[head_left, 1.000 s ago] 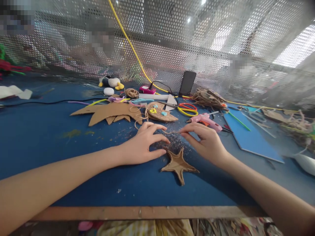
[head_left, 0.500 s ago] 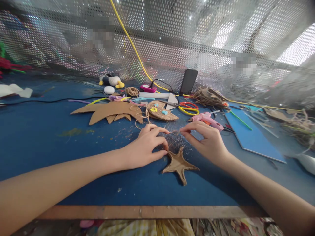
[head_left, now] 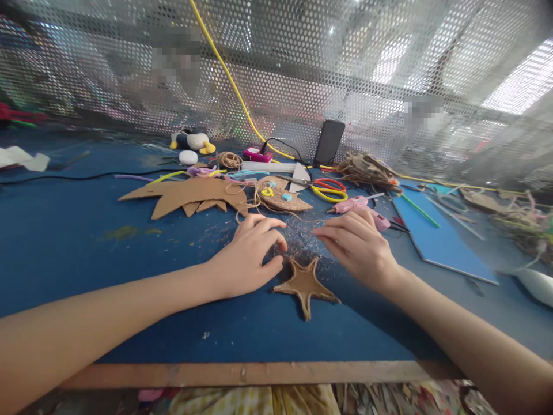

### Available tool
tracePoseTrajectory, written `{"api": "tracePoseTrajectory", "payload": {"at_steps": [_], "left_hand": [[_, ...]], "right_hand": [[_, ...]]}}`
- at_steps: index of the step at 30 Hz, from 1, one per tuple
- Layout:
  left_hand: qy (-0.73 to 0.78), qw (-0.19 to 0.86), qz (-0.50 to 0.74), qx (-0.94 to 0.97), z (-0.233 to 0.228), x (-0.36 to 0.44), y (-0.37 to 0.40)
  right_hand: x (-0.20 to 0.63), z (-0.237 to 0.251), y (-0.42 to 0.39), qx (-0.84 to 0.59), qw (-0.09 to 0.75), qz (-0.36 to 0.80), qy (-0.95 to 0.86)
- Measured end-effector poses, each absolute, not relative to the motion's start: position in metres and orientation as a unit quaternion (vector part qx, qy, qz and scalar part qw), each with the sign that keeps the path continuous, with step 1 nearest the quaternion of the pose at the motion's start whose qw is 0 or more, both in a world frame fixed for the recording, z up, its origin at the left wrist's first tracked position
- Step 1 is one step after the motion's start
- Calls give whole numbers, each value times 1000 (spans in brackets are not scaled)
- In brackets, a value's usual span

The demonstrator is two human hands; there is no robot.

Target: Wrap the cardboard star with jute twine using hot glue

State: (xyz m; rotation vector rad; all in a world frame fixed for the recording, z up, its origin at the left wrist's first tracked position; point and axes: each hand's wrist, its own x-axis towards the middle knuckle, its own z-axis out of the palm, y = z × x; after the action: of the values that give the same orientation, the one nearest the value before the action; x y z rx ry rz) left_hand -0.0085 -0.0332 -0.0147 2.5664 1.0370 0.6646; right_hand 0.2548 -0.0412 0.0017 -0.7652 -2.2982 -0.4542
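both hands have dropped lower toward the table since a second ago, and the short strand of twine once stretched between their fingertips no longer shows. left hand (head_left: 250, 253) rests on the blue table (head_left: 64, 242) with fingers curled loosely, thumb tip touching the upper left arm of the cardboard star (head_left: 306, 284); whether it pinches anything i cannot tell. right hand (head_left: 358, 245) hovers just right of the star, fingers bent and drawn together pointing left (any twine between them is too fine to see), so its hold cannot be told either. the star lies flat between the two hands, near the table's front edge. beyond the fingers lies a scatter of fibre bits, then a twine-wrapped piece (head_left: 283, 199), large cardboard cutouts (head_left: 190, 196), scissors (head_left: 329, 190), a pink glue gun (head_left: 360, 206) just behind the right hand, and a blue board (head_left: 436, 242) to the right.
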Motion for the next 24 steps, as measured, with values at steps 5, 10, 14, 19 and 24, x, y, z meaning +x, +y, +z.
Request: {"api": "tracePoseTrajectory", "payload": {"at_steps": [5,10,14,19,24], "left_hand": [[347,144,298,878,-12,-5,-36],[318,162,322,877,-13,-3,-39],[329,132,353,866,-11,-5,-37],[377,107,350,851,-10,-8,-34],[378,66,361,850,-11,-8,-30]], "right_hand": [[245,-3,-49,-275,346,-130,-888],[241,-1,-57,-234,310,-113,-914],[245,4,-53,-237,303,-160,-909],[265,20,-42,-334,249,-216,-883],[276,30,-36,-306,206,-153,-917]]}}
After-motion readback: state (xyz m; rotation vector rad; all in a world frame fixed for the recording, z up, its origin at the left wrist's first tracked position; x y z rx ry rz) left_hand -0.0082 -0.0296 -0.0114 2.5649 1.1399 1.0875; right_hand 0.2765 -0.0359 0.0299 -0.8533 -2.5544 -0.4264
